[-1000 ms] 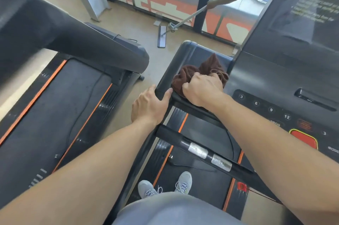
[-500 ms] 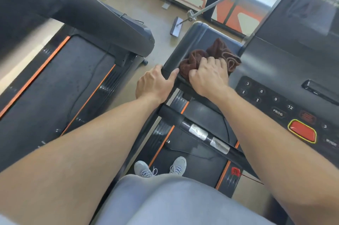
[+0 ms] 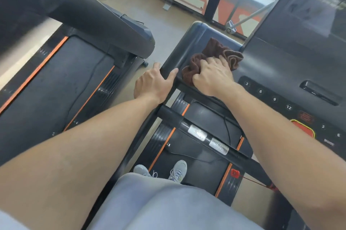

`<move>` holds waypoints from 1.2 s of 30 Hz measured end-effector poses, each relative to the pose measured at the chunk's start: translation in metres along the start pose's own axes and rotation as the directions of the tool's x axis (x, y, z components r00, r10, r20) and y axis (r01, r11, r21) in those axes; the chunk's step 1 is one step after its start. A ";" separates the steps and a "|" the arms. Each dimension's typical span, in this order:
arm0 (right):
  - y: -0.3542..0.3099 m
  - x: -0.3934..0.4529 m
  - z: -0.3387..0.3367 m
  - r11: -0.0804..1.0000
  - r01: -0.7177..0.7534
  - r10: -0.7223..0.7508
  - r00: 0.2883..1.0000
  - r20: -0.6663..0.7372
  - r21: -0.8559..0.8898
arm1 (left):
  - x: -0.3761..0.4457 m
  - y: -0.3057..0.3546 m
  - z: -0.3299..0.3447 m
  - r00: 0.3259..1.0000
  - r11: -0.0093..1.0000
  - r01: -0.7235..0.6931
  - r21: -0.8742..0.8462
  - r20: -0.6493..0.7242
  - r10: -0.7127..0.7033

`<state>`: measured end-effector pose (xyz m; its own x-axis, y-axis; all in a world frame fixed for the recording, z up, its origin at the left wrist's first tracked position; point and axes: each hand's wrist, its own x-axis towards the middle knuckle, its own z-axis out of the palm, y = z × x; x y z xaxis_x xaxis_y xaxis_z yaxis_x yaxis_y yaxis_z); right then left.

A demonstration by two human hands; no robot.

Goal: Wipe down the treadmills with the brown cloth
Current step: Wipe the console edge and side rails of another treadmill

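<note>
The brown cloth (image 3: 230,55) lies bunched on the black side tray (image 3: 189,42) at the left of the treadmill console (image 3: 280,64). My right hand (image 3: 213,76) sits on top of the cloth, fingers bent down into its folds, gripping it against the tray. My left hand (image 3: 152,84) grips the tray's left rim, thumb on top and fingers over the outer side. I stand on this treadmill's belt (image 3: 202,156), my shoes visible below.
A second treadmill (image 3: 56,83) stands close on the left, with its thick black arm (image 3: 84,14) overhead. A handlebar with silver sensors (image 3: 202,134) crosses below my arms. A mop pole (image 3: 249,17) leans by the window. A red safety clip (image 3: 235,172) lies on the deck.
My right hand has slid the cloth a little farther along the tray toward the console. The other person's hand has left view and the mop has moved right. My left hand keeps its grip.
</note>
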<state>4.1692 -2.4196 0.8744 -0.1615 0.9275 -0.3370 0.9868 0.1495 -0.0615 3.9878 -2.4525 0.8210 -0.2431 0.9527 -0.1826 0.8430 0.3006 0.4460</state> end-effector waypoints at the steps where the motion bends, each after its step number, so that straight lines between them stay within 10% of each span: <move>1: 0.000 0.000 0.005 1.000 0.004 -0.003 0.999 -0.047 0.026 | 0.000 -0.001 0.000 1.000 1.000 -0.002 0.001 -0.003 0.002; 9: -0.001 -0.040 0.011 0.968 0.167 -0.128 0.970 -0.206 0.189 | -0.001 0.000 -0.001 1.000 1.000 -0.008 -0.007 -0.001 0.008; 17: -0.017 0.012 0.001 0.989 -0.084 0.091 0.995 -0.050 0.121 | -0.005 0.000 -0.005 1.000 0.999 -0.011 -0.041 -0.004 0.011; 31: 0.022 0.006 0.021 0.898 0.438 -0.436 0.876 -0.207 -0.042 | -0.004 -0.002 -0.002 0.998 0.997 -0.051 -0.065 -0.031 0.050; 36: 0.013 0.048 0.008 0.962 0.267 -0.270 0.914 -0.303 -0.054 | -0.005 -0.002 -0.003 0.999 0.996 -0.037 -0.078 -0.035 0.034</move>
<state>4.1743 -2.3757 0.8496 -0.4123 0.9110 -0.0064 0.9069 0.4097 -0.0985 3.9862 -2.4581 0.8238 -0.2311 0.9633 -0.1363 0.8115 0.2682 0.5192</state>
